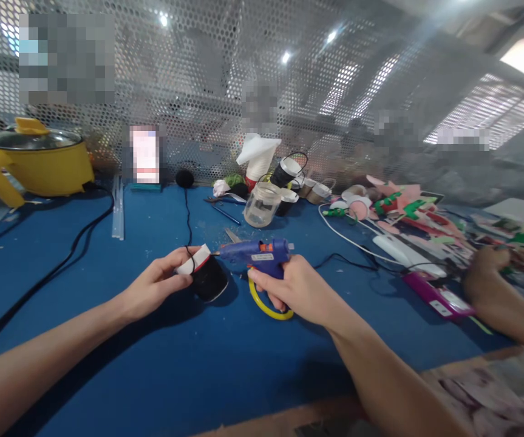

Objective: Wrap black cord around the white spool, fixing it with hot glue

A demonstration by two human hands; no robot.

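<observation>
My left hand (158, 283) holds a black paper cup (209, 279) tipped on its side on the blue table (152, 358), with a white and red piece against the cup's rim. My right hand (294, 290) grips a blue hot glue gun (256, 252) with a yellow trigger loop. The gun's nozzle points left and reaches the cup's rim near the white piece. Both hands are close together at the middle of the table.
A yellow electric pot (34, 156) stands at the back left, its black cable (52, 267) crossing the table. Glue sticks (118, 209), a glass jar (262, 205), paper cups (289, 173) and felt cut-outs (407, 212) lie behind. Another person's hand (487, 276) works at right by a pink pack (435, 295).
</observation>
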